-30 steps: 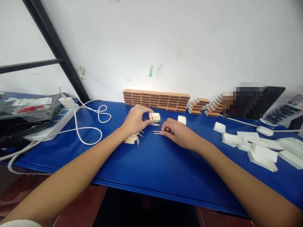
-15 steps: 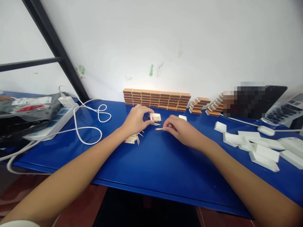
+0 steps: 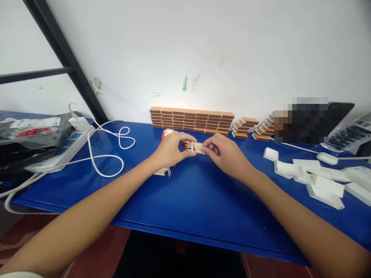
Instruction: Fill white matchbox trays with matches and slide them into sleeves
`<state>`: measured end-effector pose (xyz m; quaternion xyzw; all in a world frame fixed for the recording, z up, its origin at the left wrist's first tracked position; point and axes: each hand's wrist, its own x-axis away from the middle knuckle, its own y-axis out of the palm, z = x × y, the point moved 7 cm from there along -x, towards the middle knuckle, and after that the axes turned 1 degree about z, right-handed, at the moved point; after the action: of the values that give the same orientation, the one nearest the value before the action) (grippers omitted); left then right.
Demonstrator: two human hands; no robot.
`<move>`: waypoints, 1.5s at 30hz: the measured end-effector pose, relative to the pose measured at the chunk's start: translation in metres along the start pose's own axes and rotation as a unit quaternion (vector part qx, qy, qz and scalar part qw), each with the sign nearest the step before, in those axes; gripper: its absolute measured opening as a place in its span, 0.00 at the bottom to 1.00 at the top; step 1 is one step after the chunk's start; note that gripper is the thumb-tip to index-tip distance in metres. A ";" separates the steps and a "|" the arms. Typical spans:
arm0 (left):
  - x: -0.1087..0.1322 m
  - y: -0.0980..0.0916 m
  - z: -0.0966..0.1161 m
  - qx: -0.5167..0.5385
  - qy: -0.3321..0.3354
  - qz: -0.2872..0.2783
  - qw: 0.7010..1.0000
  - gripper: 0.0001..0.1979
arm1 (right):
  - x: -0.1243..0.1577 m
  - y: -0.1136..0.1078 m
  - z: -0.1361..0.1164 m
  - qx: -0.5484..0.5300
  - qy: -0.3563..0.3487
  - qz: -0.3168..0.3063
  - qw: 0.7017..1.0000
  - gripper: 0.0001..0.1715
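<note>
My left hand [image 3: 171, 151] is closed round the left end of a small white matchbox tray [image 3: 192, 146], thumb in front and fingers behind. Pale matches [image 3: 198, 147] with red heads fill the tray. At its right end, my right hand [image 3: 227, 154] pinches with thumb and forefinger against the match ends; the single match it carries is hard to make out there. Loose matches [image 3: 161, 172] lie under and beside my left wrist, and more red-headed matches [image 3: 167, 133] show behind that hand.
Stacked brown matchboxes [image 3: 193, 120] form a row along the wall, with smaller stacks [image 3: 245, 127] to the right. White trays [image 3: 324, 189] lie heaped on the right of the blue table [image 3: 188, 208]. White cables [image 3: 121, 156] and a power strip [image 3: 69, 148] occupy the left. A phone [image 3: 340, 117] leans at back right.
My right hand has brought its match up to the tray. My left hand has shifted slightly right with the tray, uncovering matches behind it.
</note>
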<state>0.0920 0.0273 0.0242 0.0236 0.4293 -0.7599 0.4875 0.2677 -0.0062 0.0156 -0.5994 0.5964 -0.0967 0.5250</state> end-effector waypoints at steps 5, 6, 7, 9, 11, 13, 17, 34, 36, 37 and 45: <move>-0.002 -0.013 -0.004 -0.042 -0.012 0.066 0.997 0.16 | -0.001 -0.004 0.001 -0.004 0.000 0.038 0.999 0.04; -0.003 -0.016 -0.006 -0.058 -0.018 0.082 0.995 0.16 | -0.001 0.000 0.002 -0.004 0.005 0.030 1.000 0.04; -0.003 -0.019 -0.007 -0.072 -0.025 0.097 0.992 0.17 | -0.002 0.006 0.003 -0.004 0.012 0.017 1.000 0.04; -0.003 -0.024 -0.012 -0.092 -0.041 0.120 0.988 0.18 | -0.003 0.019 0.005 -0.005 0.022 -0.013 1.000 0.04; -0.004 -0.027 -0.015 -0.100 -0.049 0.131 0.985 0.17 | -0.005 0.032 0.005 -0.003 0.024 -0.035 0.999 0.03; -0.003 -0.027 -0.016 -0.104 -0.051 0.134 0.984 0.17 | -0.007 0.040 0.006 0.001 0.025 -0.044 0.999 0.02; -0.002 -0.026 -0.015 -0.108 -0.044 0.129 0.985 0.18 | -0.012 0.046 0.008 -0.003 0.039 -0.057 0.998 0.03; -0.003 -0.025 -0.012 -0.122 -0.031 0.123 0.984 0.17 | -0.016 0.053 0.007 -0.001 0.020 -0.097 0.995 0.05; -0.003 -0.025 -0.013 -0.127 -0.034 0.121 0.984 0.17 | -0.016 0.055 0.007 -0.005 0.028 -0.122 0.992 0.06; -0.004 -0.026 -0.014 -0.131 -0.035 0.121 0.983 0.17 | -0.015 0.055 0.007 -0.009 0.025 -0.135 0.991 0.06; -0.003 -0.023 -0.019 -0.162 -0.023 0.090 0.982 0.17 | -0.011 0.025 0.003 -0.018 -0.014 -0.089 0.996 0.05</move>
<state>0.0694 0.0457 0.0283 -0.0347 0.5309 -0.6338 0.5614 0.2520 0.0110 0.0013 -0.6610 0.5349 -0.1238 0.5115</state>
